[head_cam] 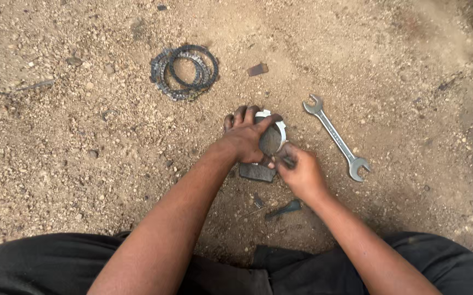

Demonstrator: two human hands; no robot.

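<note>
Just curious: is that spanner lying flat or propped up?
Flat: the spanner lies full length on the dirt ground, touched by neither hand.

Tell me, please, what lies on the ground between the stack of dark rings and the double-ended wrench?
In the head view, a small brown flat piece lies between the dark rings and the wrench; otherwise only sandy ground.

No packages, labels, signs or screens show in this view.
</note>
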